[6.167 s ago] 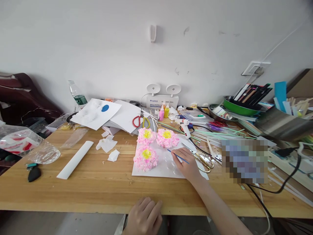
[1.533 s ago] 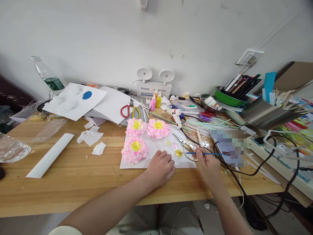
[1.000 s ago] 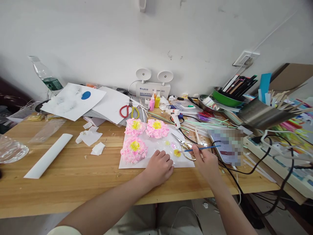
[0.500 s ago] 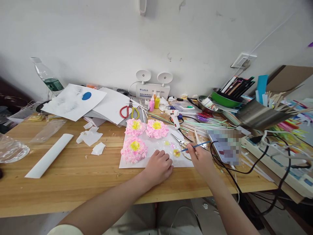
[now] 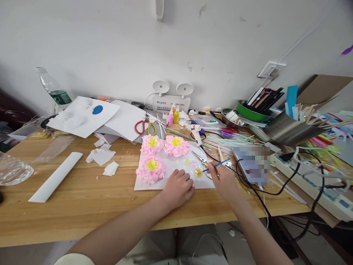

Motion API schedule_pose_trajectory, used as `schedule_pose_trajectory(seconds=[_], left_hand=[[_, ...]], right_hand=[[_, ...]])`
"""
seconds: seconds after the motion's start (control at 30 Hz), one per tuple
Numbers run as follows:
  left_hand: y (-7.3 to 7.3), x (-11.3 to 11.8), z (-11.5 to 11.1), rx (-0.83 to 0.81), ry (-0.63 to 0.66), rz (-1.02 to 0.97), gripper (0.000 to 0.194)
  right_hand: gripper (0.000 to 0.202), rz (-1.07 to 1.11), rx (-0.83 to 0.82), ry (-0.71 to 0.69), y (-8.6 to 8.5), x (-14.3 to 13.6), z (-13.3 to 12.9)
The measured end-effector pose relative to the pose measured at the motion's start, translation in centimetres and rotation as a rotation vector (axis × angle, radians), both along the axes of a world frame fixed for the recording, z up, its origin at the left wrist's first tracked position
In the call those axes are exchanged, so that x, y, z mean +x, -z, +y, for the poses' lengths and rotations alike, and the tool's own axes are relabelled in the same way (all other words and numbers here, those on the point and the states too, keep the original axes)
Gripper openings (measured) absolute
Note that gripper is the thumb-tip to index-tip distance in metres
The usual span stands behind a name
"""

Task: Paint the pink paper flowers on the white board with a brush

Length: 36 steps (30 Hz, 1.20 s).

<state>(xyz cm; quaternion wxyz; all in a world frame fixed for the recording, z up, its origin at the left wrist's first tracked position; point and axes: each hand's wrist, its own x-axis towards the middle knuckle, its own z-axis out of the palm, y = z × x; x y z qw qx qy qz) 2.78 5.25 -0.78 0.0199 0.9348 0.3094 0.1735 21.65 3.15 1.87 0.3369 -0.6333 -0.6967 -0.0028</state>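
Observation:
My right hand [image 5: 224,182] pinches a thin blue paintbrush [image 5: 219,164], its tip down in a yellow paint puddle [image 5: 198,172]. The puddle lies on a white sheet [image 5: 176,163], near smaller pale green and pink dabs. My left hand [image 5: 178,187] rests on the sheet's front edge with curled fingers; nothing shows in them, though their undersides are hidden. Left of it sits a fluffy pink flower with a yellow centre [image 5: 151,170]. Two similar flowers, one left [image 5: 152,144] and one right [image 5: 176,146], stand behind. Metal scissors [image 5: 199,156] lie open beside the brush.
A white glue gun [image 5: 195,133], paint bottles [image 5: 175,116] and red-and-yellow-handled pliers [image 5: 145,127] lie at the back. To the right are a phone [image 5: 248,165], black cables and a power strip [image 5: 322,187]. Paper scraps [image 5: 102,154] and a rolled white sheet [image 5: 56,176] lie left.
My right hand and the paintbrush have shifted slightly left and down, the tip staying at the yellow paint. The left hand rests in the same place. The camera view has moved a little.

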Motion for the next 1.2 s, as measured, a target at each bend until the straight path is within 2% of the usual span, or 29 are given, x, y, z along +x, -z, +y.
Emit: schedule_pose_trajectory(seconds=[1.0, 1.2], left_hand=[[-0.33, -0.13, -0.06, -0.043, -0.011, 0.01, 0.018], [-0.65, -0.27, -0.16, -0.051, -0.062, -0.061, 0.014]], right_hand=[[0.034, 0.032, 0.078, 0.066, 0.58, -0.24, -0.35], [0.033, 0.051, 0.089, 0.065, 0.53, -0.34, -0.34]])
